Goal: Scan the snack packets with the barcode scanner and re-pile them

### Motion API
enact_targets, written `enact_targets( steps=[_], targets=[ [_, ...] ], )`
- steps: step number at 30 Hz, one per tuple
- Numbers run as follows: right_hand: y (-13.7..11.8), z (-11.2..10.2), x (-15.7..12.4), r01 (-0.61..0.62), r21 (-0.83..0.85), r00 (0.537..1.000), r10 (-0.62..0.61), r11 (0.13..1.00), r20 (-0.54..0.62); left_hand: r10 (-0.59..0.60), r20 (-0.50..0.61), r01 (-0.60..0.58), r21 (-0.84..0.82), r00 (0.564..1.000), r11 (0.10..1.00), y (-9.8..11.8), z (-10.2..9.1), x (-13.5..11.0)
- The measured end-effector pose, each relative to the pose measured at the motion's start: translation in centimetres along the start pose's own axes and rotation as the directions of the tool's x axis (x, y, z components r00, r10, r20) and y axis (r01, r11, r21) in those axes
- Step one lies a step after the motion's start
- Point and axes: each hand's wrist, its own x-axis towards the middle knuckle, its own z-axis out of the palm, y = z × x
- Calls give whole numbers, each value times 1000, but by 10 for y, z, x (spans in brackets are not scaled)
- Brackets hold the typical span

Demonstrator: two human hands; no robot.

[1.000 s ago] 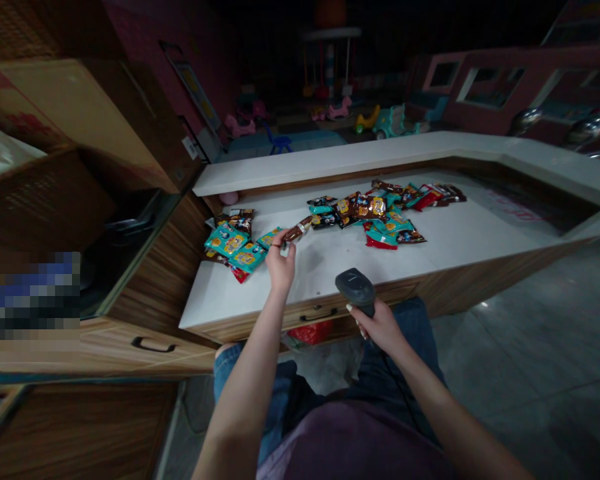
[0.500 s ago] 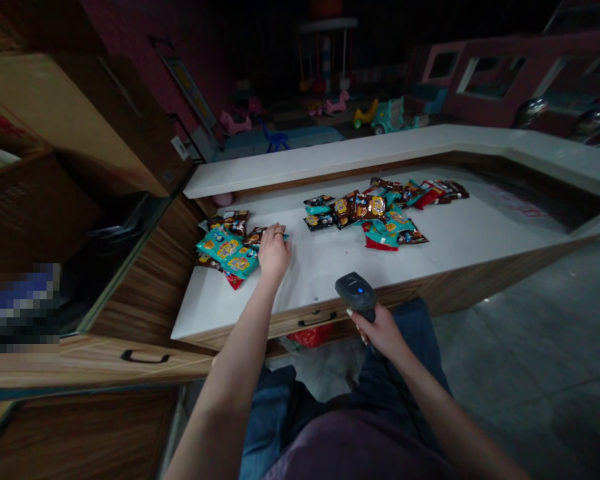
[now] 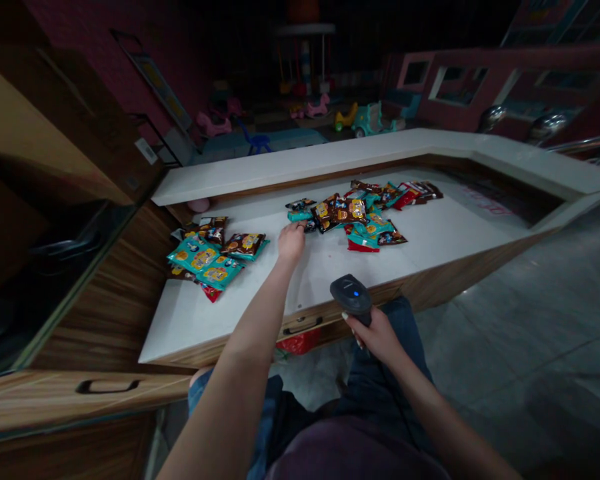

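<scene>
My left hand [image 3: 291,243] reaches across the white counter top [image 3: 260,320], its fingertips at the near edge of a heap of brown and teal snack packets [image 3: 353,217]. Its fingers lie against a small teal packet [image 3: 300,216], and I cannot tell whether they grip it. A second heap of packets [image 3: 205,257] lies to the left, with a brown packet [image 3: 245,245] on top. My right hand [image 3: 376,335] is shut around the handle of a black handheld barcode scanner [image 3: 351,295], which shows a small blue light.
A raised white ledge [image 3: 300,163] runs along the counter's far side. Wood-grain drawer fronts with black handles [image 3: 107,386] sit below the left and near edges. A red bag [image 3: 299,342] lies under the counter. Toy ride-ons [image 3: 370,120] stand on the floor beyond.
My left hand has let go of the brown packet, now lying on the left heap, and moved right to the other heap. The view has swung left; the scanner stays in my right hand.
</scene>
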Motion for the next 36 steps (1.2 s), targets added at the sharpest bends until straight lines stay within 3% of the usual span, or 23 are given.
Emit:
enact_targets(
  steps=[3, 6, 8, 10, 13, 15, 18, 25, 36],
  targets=[
    [-5, 1, -1, 3, 20, 1000, -3, 1000, 10, -16, -63, 9, -111, 998, 994, 1, -11, -22],
    [-9, 6, -2, 1, 47, 999, -3, 999, 33, -96, -149, 34, -371, 984, 928, 2, -21, -52],
    [-12, 11, -2, 8, 52, 999, -10, 999, 43, -211, -155, 83, -583, 965, 808, -1, -24, -73],
    [-15, 15, -2, 19, 55, 999, -22, 998, 49, -357, -88, 170, -757, 930, 631, -5, -25, -90],
    [-18, 19, -4, 32, 61, 998, -35, 998, 56, -492, 33, 261, -877, 870, 403, -11, -25, -110],
    [-20, 21, -5, 37, 59, 997, -41, 998, 65, -515, 52, 254, -909, 856, 331, -13, -25, -120],
    [-21, 23, -8, 47, 50, 996, -51, 998, 78, -487, 36, 224, -915, 873, 334, -12, -24, -128],
    [-29, 24, -5, 78, 19, 994, -79, 997, 70, -423, -20, 204, -854, 906, 478, -9, -20, -135],
    [-40, 22, -1, 112, 11, 993, -113, 994, 39, -390, -17, 176, -873, 921, 454, -13, -19, -135]
  ],
)
